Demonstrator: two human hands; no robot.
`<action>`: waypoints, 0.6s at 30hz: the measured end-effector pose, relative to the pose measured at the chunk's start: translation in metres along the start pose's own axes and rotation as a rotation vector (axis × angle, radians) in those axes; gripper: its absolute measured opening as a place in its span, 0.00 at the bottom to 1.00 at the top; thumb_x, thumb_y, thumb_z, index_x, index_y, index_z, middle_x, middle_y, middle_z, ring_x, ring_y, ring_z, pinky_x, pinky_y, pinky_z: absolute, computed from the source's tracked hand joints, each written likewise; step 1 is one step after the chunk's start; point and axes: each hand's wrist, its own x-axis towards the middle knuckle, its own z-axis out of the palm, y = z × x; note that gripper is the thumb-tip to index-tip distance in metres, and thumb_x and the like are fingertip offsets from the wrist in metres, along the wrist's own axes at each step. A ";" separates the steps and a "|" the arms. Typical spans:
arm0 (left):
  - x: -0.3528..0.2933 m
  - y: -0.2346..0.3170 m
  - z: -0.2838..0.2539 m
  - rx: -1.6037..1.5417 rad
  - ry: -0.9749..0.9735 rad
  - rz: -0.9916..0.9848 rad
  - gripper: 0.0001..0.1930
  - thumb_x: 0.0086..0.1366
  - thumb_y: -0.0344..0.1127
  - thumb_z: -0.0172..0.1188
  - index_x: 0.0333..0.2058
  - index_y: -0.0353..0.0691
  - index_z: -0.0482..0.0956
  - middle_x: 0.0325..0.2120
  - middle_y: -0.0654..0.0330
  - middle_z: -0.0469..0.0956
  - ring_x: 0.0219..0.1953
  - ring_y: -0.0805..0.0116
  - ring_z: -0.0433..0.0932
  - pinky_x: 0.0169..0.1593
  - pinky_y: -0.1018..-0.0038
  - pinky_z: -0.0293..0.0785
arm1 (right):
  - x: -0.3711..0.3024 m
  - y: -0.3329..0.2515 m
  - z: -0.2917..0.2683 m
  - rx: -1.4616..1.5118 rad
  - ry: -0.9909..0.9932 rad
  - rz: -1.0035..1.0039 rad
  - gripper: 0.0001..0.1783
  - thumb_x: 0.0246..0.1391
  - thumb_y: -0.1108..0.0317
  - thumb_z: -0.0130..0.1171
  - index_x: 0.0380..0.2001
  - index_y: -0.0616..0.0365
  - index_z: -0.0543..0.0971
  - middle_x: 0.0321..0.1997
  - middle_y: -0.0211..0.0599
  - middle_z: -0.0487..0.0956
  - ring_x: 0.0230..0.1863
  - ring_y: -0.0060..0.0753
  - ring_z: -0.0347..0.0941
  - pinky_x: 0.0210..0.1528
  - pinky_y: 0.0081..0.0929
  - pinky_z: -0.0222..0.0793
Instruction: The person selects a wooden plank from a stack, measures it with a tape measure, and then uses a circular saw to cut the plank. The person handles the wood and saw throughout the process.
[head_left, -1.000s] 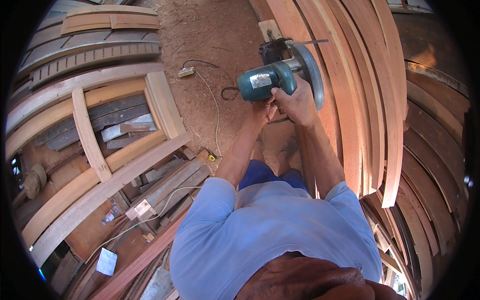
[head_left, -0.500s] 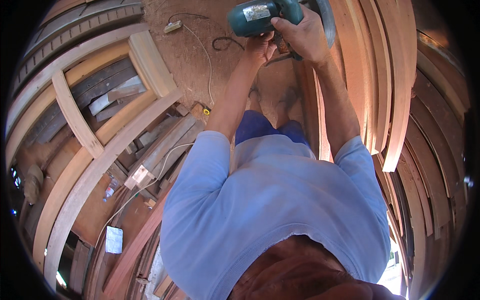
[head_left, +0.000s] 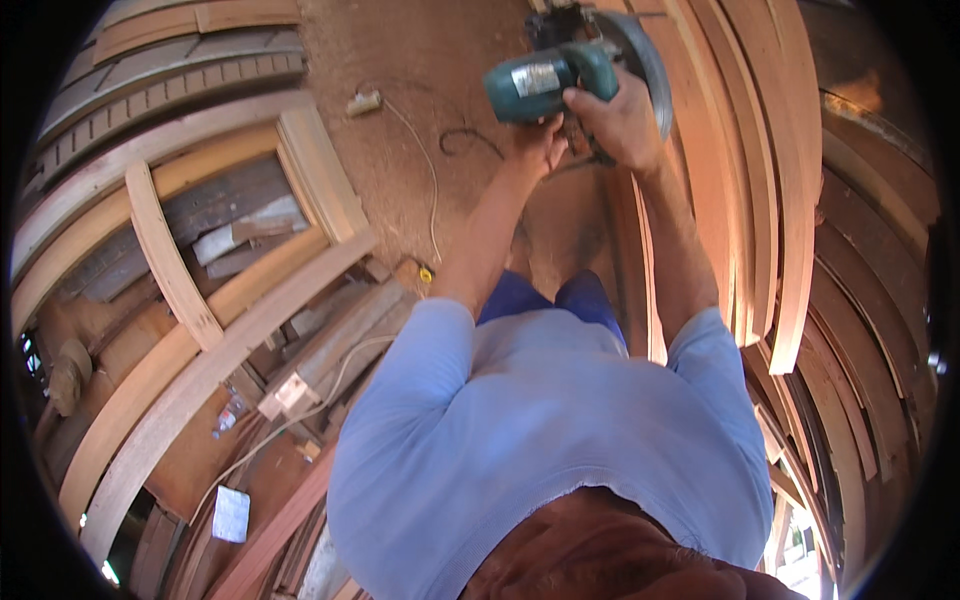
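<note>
A green circular saw point(head_left: 530, 92) with a pale label on its motor housing is at the top of the view, over the left edge of a stack of long reddish planks point(head_left: 715, 170). Its grey round blade guard point(head_left: 646, 75) faces the planks. My right hand point(head_left: 622, 122) is wrapped round the saw's rear handle, thumb on top. Just below the motor housing, my left hand point(head_left: 540, 148) has its fingers curled up against the saw's underside; their tips are partly hidden. Whether the blade touches wood cannot be seen.
At left lies a wooden frame point(head_left: 180, 270) over loose offcuts. A cord point(head_left: 425, 165) runs from a pale socket block point(head_left: 365, 102) across the dusty floor. Near a yellow ring point(head_left: 426, 274) are more timbers. A plastic bottle point(head_left: 229, 412) and white paper point(head_left: 231, 514) lie lower left.
The whole view has shifted, so saw, hands and surroundings all sit lower in the picture. More of the saw's front now shows. Both hands keep their places on the saw.
</note>
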 end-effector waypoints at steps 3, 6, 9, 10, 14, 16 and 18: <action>0.002 -0.002 -0.001 -0.094 -0.173 0.134 0.18 0.67 0.23 0.65 0.49 0.53 0.72 0.43 0.74 0.74 0.40 0.74 0.78 0.30 0.74 0.75 | 0.002 -0.001 0.001 0.027 0.005 -0.019 0.15 0.57 0.71 0.65 0.47 0.64 0.80 0.32 0.31 0.81 0.27 0.22 0.75 0.29 0.25 0.72; -0.002 0.010 0.014 -0.137 -0.188 0.144 0.18 0.67 0.25 0.67 0.51 0.52 0.73 0.45 0.72 0.76 0.43 0.71 0.79 0.37 0.70 0.78 | 0.012 0.002 0.004 0.088 0.006 -0.027 0.19 0.57 0.69 0.66 0.51 0.62 0.80 0.35 0.26 0.79 0.35 0.19 0.72 0.38 0.24 0.72; 0.007 0.020 0.001 -0.058 -0.237 0.164 0.18 0.67 0.28 0.69 0.53 0.48 0.75 0.46 0.67 0.78 0.44 0.69 0.80 0.37 0.70 0.78 | 0.020 -0.012 0.003 0.106 -0.048 0.135 0.18 0.57 0.73 0.65 0.51 0.63 0.80 0.38 0.29 0.81 0.36 0.20 0.75 0.37 0.23 0.74; 0.013 0.025 -0.003 -0.004 -0.232 0.159 0.18 0.66 0.29 0.69 0.53 0.44 0.76 0.46 0.64 0.79 0.43 0.69 0.80 0.32 0.72 0.78 | 0.028 -0.014 0.003 0.132 -0.035 0.099 0.18 0.57 0.73 0.65 0.50 0.64 0.80 0.38 0.30 0.81 0.35 0.20 0.75 0.35 0.23 0.74; 0.022 0.019 -0.012 0.350 -0.180 0.462 0.16 0.66 0.30 0.70 0.49 0.39 0.77 0.40 0.62 0.80 0.34 0.71 0.80 0.18 0.79 0.68 | 0.034 -0.013 0.008 0.191 -0.063 0.122 0.17 0.56 0.74 0.64 0.49 0.65 0.79 0.40 0.33 0.83 0.36 0.23 0.77 0.38 0.26 0.76; 0.020 0.019 -0.011 0.104 -0.149 0.276 0.15 0.65 0.31 0.71 0.48 0.39 0.77 0.37 0.62 0.80 0.30 0.71 0.78 0.17 0.79 0.66 | 0.036 -0.009 0.013 0.242 -0.045 0.079 0.17 0.56 0.74 0.64 0.49 0.65 0.79 0.40 0.34 0.83 0.39 0.24 0.78 0.43 0.27 0.76; 0.027 0.022 -0.001 0.064 -0.128 0.251 0.14 0.65 0.32 0.71 0.46 0.40 0.78 0.35 0.62 0.79 0.24 0.73 0.76 0.15 0.78 0.63 | 0.040 -0.008 0.009 0.097 -0.016 0.042 0.18 0.55 0.74 0.64 0.49 0.65 0.79 0.40 0.33 0.83 0.41 0.25 0.78 0.48 0.28 0.75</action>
